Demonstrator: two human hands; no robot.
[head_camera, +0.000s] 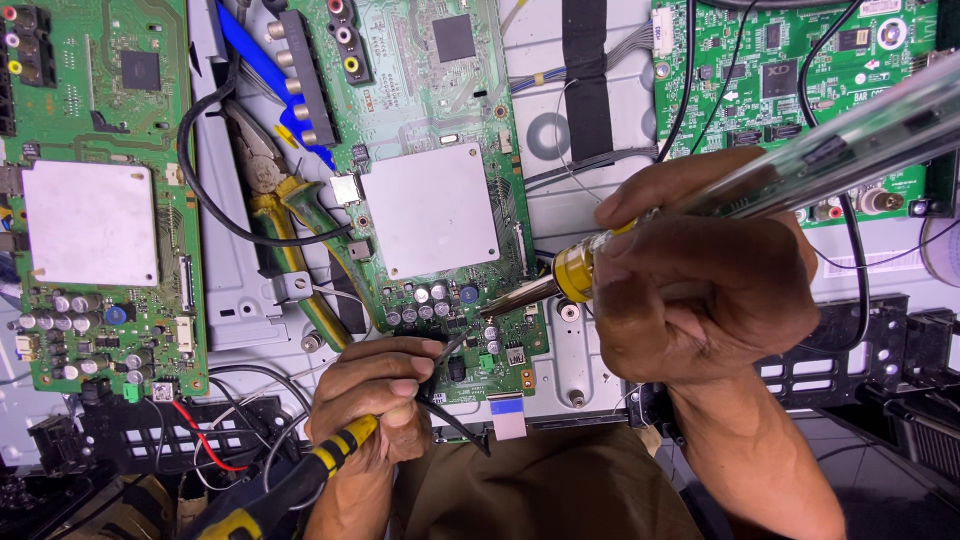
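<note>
My right hand grips a soldering iron with a clear handle and a brass collar; its metal tip points left at the lower edge of the middle green circuit board, near several small capacitors. My left hand pinches dark tweezers whose tips reach the same spot on the board. A yellow-and-black handled tool lies under my left wrist; whether that hand also holds it I cannot tell.
A second green board lies at the left and a third at the upper right, on a grey metal chassis. Yellow-handled pliers and black cables lie between the boards. Black plastic brackets sit at the lower right.
</note>
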